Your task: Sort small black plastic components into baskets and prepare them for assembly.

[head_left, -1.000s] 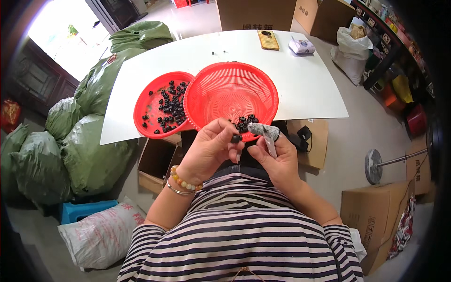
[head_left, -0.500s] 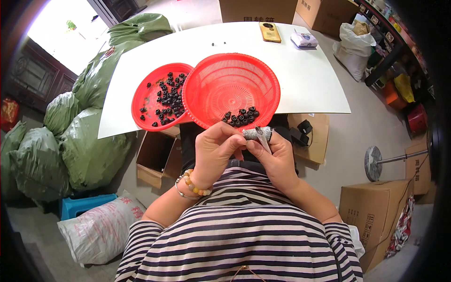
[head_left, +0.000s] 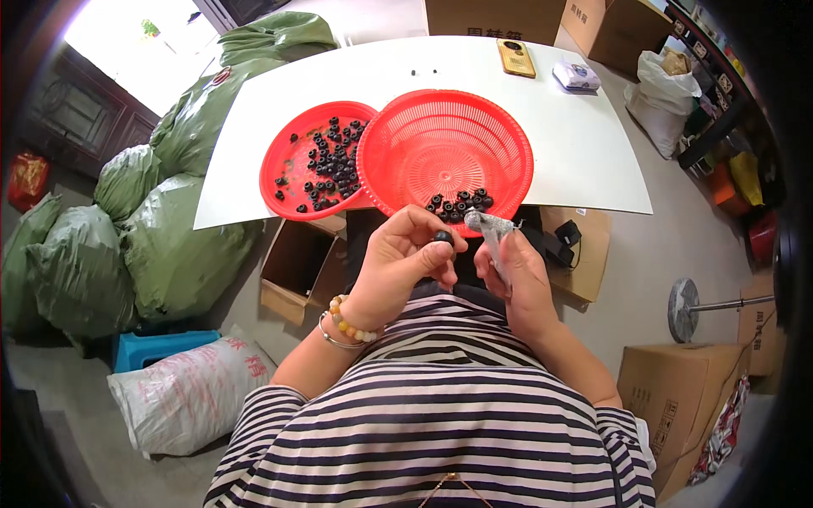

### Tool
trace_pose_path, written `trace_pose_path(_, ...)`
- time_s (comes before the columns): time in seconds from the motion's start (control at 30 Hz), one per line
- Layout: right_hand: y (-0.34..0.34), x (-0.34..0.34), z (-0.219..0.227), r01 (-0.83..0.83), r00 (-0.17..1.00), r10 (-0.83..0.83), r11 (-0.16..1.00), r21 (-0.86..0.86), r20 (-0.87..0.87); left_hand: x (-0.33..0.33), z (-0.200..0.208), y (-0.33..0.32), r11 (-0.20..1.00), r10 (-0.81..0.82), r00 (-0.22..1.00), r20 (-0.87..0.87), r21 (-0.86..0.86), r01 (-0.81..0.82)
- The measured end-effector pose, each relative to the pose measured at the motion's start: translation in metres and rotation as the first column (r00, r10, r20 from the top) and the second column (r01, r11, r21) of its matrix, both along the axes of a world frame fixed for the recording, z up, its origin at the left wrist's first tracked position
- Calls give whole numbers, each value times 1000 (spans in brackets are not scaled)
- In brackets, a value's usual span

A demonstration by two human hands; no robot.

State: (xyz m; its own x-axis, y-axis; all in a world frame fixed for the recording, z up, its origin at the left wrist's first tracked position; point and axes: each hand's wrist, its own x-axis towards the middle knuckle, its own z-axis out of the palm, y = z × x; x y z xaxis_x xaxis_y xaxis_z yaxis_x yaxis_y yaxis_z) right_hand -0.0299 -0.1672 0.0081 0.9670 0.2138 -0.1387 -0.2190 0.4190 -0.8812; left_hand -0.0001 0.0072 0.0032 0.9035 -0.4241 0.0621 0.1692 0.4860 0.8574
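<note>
Bulging green sacks (head_left: 182, 254) and cardboard boxes (head_left: 677, 398) around a white desk (head_left: 584, 152) bearing a red basket (head_left: 445, 148) of small black parts (head_left: 463, 206) suggest a makeshift workshop.

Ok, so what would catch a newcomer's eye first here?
Probably the red basket at the white table's near edge, with a red tray of black pieces to its left. Below, the left hand pinches one black piece; the right hand holds a speckled gray object. Bulging green bags fill the left.

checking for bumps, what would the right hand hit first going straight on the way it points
Probably the near side of the red basket, with the grey piece in the right hand leading; depth is unclear, so it might pass above instead.
</note>
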Motion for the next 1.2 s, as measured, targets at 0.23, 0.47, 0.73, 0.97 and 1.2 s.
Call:
trace_pose_path(0.23, 4, -5, 2, -53, 953, 111, 977, -207, 283, -3, -8, 7, 991, 6, 994, -106, -132, -20)
trace_pose_path(0.47, 9, -5, -5, 5, 922, 89, 970, -242, 376, -3, -8, 7, 987, -36, 984, -177, -163, 7)
trace_pose_path(0.73, 8, -5, -4, 27, 912, 101, 953, -303, 397, -4, -10, 2, 992, 29, 988, -149, -117, -47)
trace_pose_path(0.97, 13, -8, 1, -33, 941, 84, 987, -159, 327, -3, -11, 3, 991, 45, 995, -88, -120, -55)
trace_pose_path(1.2, 12, -7, 2, -90, 934, 141, 982, -164, 329, -2, -13, 6, 993, 64, 998, -29, -96, -67)
